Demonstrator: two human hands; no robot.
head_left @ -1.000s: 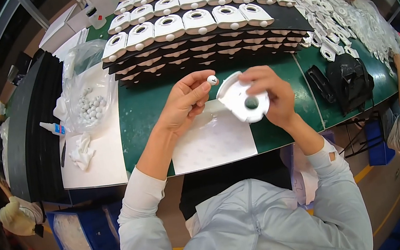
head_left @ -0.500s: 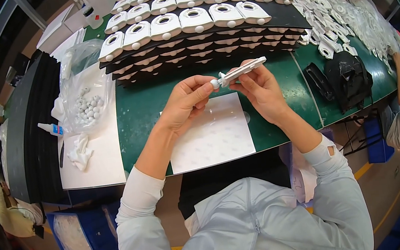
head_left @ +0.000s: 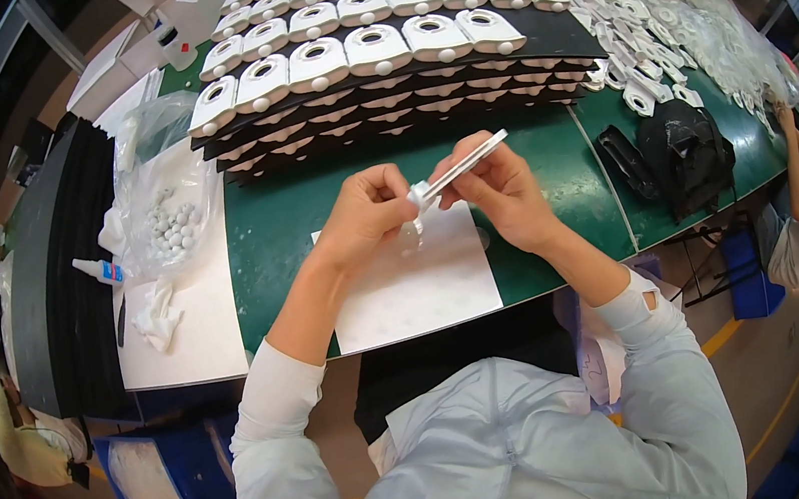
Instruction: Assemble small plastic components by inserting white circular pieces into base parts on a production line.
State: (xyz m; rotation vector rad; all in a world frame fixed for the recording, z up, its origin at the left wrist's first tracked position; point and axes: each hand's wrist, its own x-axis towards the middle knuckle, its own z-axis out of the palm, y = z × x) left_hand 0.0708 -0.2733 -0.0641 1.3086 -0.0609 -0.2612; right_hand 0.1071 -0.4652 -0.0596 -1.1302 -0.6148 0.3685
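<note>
My left hand (head_left: 370, 218) pinches a ball (head_left: 418, 193) at the fingertips. My right hand (head_left: 504, 197) grasps a white plate (head_left: 471, 160), nearly edge-on to view and tilted, one end pointing to 2 o'clock. Ball is at the plate's 8 o'clock end; contact partly hidden by my fingers. From my hands: sheet (head_left: 415, 293) on the bench (head_left: 273, 206), 6 o'clock; plate rows (head_left: 378, 47) on black boards (head_left: 554, 39), 12; heaped plates (head_left: 640, 46), 2; black bag (head_left: 688, 156), 3; clear bag (head_left: 175, 178) of balls, 9.

Black bag (head_left: 685, 156); blue bin (head_left: 208, 495)
</note>
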